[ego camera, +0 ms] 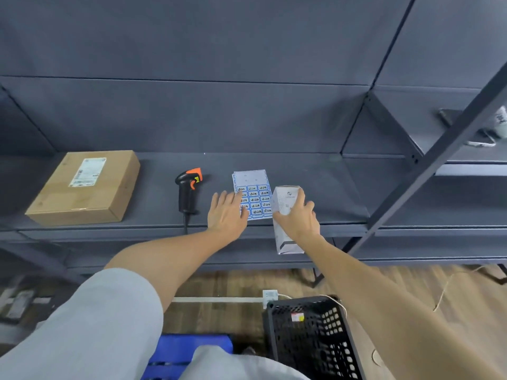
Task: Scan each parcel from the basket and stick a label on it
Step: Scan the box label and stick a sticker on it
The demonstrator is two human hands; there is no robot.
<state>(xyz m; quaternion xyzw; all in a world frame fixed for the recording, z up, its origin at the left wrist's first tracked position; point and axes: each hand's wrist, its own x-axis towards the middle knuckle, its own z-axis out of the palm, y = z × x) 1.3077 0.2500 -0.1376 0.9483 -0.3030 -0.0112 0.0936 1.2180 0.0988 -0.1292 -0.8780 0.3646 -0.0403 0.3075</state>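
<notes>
Your right hand point(297, 219) is wrapped around the small white printed cardboard carton point(285, 218), fingers curled over its upper half, holding it at the front edge of the dark grey metal shelf point(315, 182) with its lower end hanging out past the lip. It looks light and thin-walled, so it will likely dent if you squeeze; judge the grip gentle and across the flat faces, as you have it, keeping one broad face free for the sticker. The printed surface may be a little slick.

Your left hand point(227, 212) lies flat with fingers straight, fingertips on the left edge of the blue-and-white sheet of peel-off labels point(253, 196), which sits on the shelf just beside the carton. The sheet is flimsy paper and will slide or curl; pinning it down while you lift one label by a corner seems the sensible way. The top rows of the sheet look already used.

To the left of the sheet lies the black and orange handheld barcode scanner point(189, 192), its cable trailing over the shelf edge where a sleeve could snag it. Further left rests a flat brown cardboard box point(85, 187) with a white shipping label on top, well apart from your work. The black perforated plastic basket point(315, 335) stands on the floor below your right arm; what remains inside cannot be told.
</notes>
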